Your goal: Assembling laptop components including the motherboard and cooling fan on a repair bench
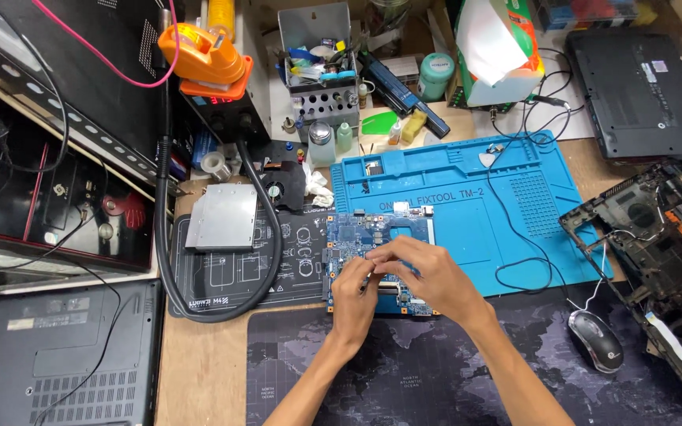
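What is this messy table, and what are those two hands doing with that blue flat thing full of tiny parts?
You are looking down from a camera worn on a person's head, so the two bare arms coming up from the bottom are that person's own. The left hand and the right hand meet over a blue rectangular circuit board, the flat inside part of a computer. Both pinch at something tiny on it, too small to make out.

The board lies across a black printed mat and a blue rubbery work mat. Nearby are a flat silver metal drive box, a thick black hose, a black and grey computer mouse, and an opened black laptop shell.
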